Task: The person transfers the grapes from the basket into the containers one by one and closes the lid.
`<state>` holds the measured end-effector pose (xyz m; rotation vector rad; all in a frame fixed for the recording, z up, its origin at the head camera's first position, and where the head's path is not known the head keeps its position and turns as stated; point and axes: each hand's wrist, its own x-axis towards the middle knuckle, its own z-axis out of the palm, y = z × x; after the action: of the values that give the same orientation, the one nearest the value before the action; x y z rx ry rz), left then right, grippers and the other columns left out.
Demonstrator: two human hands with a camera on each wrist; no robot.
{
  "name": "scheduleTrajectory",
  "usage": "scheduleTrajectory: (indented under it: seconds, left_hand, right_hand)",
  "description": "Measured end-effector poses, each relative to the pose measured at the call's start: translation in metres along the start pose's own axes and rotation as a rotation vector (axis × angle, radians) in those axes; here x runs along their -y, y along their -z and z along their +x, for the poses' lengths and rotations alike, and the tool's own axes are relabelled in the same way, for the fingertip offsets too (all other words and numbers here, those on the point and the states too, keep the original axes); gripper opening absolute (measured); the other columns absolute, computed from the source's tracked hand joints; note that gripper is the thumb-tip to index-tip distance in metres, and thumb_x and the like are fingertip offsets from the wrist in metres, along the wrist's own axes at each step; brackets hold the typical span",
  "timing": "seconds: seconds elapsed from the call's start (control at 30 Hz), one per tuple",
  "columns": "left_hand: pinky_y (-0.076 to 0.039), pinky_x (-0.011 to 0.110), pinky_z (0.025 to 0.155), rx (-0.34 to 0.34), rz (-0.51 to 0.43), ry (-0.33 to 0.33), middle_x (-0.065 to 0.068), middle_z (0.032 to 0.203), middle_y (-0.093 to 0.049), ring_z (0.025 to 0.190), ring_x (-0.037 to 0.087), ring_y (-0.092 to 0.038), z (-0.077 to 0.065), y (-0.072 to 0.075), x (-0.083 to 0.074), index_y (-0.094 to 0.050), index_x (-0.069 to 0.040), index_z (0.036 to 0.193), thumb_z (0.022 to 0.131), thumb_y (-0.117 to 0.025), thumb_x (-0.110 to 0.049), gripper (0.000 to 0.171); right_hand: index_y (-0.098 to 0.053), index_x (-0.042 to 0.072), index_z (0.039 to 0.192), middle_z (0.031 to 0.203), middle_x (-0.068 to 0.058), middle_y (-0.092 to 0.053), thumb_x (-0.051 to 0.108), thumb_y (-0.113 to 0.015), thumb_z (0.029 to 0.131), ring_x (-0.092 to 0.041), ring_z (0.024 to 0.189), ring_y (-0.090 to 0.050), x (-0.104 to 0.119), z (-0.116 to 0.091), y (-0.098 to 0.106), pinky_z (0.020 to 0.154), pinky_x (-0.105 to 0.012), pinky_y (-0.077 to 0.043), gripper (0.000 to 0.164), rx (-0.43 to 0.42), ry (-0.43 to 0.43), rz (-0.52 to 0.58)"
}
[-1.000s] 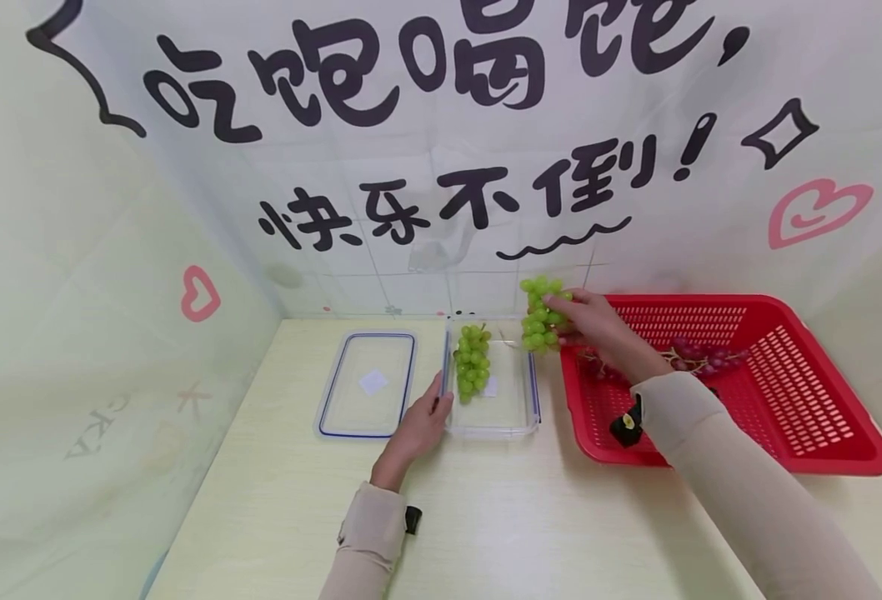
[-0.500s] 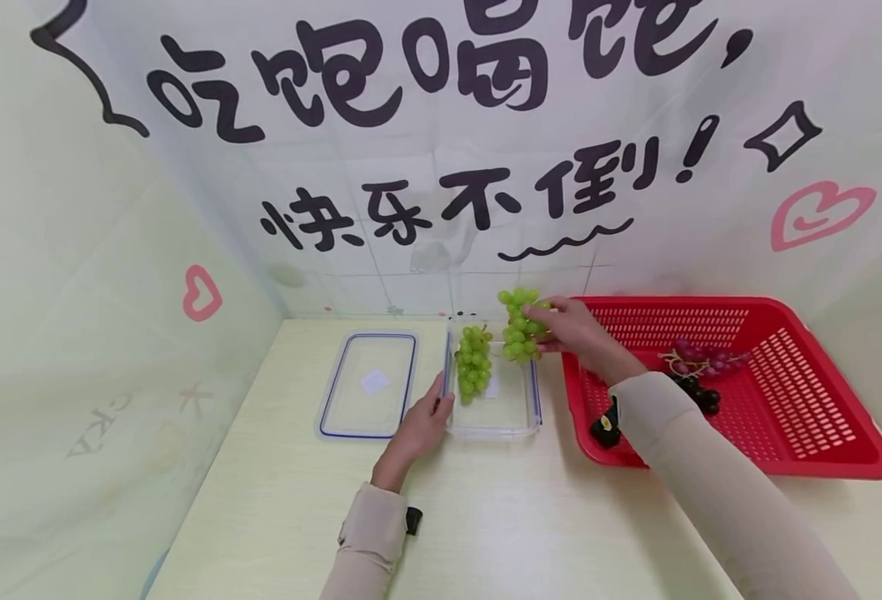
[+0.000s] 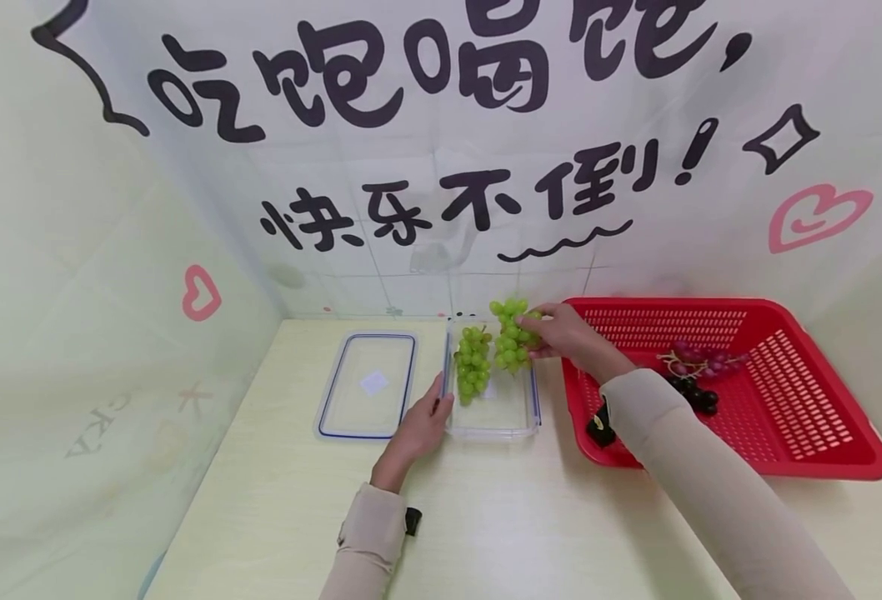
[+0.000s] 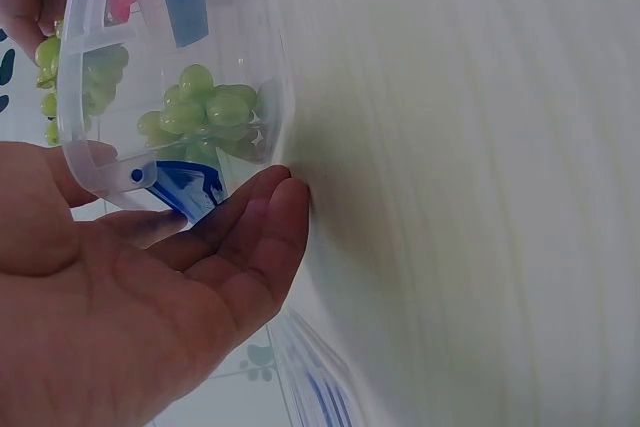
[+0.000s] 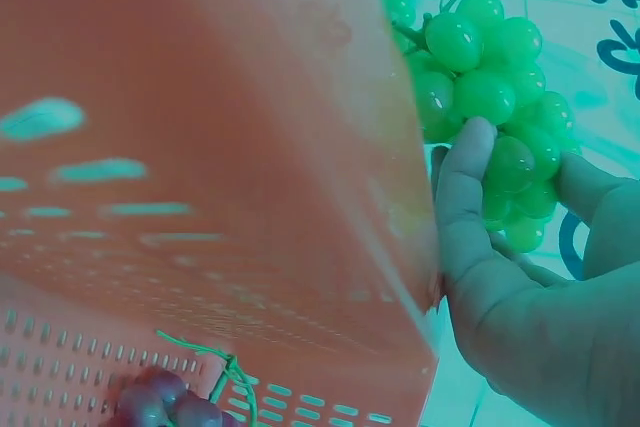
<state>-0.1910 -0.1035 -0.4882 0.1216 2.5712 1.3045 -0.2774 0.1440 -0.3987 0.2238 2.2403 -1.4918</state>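
Note:
My right hand (image 3: 564, 336) pinches a bunch of green grapes (image 3: 514, 337) between thumb and fingers, above the right part of a clear plastic food container (image 3: 495, 432). In the right wrist view the held grapes (image 5: 485, 97) hang beside the red basket wall. A second green bunch (image 3: 473, 364) lies inside the container along its left side. My left hand (image 3: 420, 427) holds the container's left wall. The left wrist view shows its fingers (image 4: 270, 237) against the outside, by a blue-edged latch (image 4: 190, 187).
The container's lid (image 3: 367, 408), blue-rimmed, lies flat on the table (image 3: 478, 517) to the left. At right, a red perforated basket (image 3: 824, 392) holds purple-red grapes (image 3: 704, 361) and black grapes (image 3: 696, 396). A printed cloth wall (image 3: 411, 250) stands close behind.
My right hand has carried the green grapes left and slightly down, from beside the basket to over the container. My left hand and the container stay put.

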Motion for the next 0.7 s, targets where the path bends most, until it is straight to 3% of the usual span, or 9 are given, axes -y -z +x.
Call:
scheduleTrajectory:
  seconds: [0.27,0.43,0.6,0.7]
  left_hand:
    - [-0.040,0.044,0.087,0.006,0.007,-0.008,0.018,0.090,-0.053,0.102,0.031,-0.052,0.001,0.000,-0.001,-0.017,-0.009,0.159,0.109,-0.035,-0.032,0.058]
    - [-0.042,0.045,0.084,0.002,0.004,-0.024,0.021,0.098,-0.057,0.101,0.032,-0.052,0.001,0.001,0.001,-0.018,-0.008,0.159,0.109,-0.034,-0.031,0.057]
    - [-0.042,0.049,0.095,-0.001,-0.010,-0.026,0.028,0.130,-0.055,0.113,0.032,-0.051,0.000,0.001,0.003,-0.018,-0.008,0.159,0.109,-0.035,-0.031,0.058]
    - [-0.042,0.049,0.095,0.002,-0.012,-0.023,0.027,0.130,-0.056,0.113,0.032,-0.051,0.000,0.000,0.002,-0.018,-0.008,0.159,0.109,-0.036,-0.031,0.058]
  right_hand:
    - [-0.049,0.003,0.136,0.113,-0.017,-0.056,0.027,-0.056,0.102,-0.018,0.073,-0.064,0.005,-0.001,-0.004,0.079,-0.028,-0.057,0.042,0.032,-0.061,-0.033]
    - [-0.047,-0.002,0.133,0.108,-0.016,-0.057,0.026,-0.056,0.102,-0.018,0.073,-0.064,0.010,-0.001,-0.010,0.082,-0.031,-0.057,0.042,0.029,-0.091,-0.060]
    - [-0.050,-0.004,0.125,0.099,-0.014,-0.057,0.023,-0.056,0.102,-0.020,0.074,-0.064,0.012,0.001,-0.016,0.087,-0.034,-0.056,0.036,0.015,-0.124,-0.055]
    - [-0.052,-0.004,0.122,0.096,-0.013,-0.058,0.023,-0.057,0.102,-0.019,0.072,-0.064,0.013,0.002,-0.018,0.084,-0.033,-0.057,0.034,0.010,-0.132,-0.057]
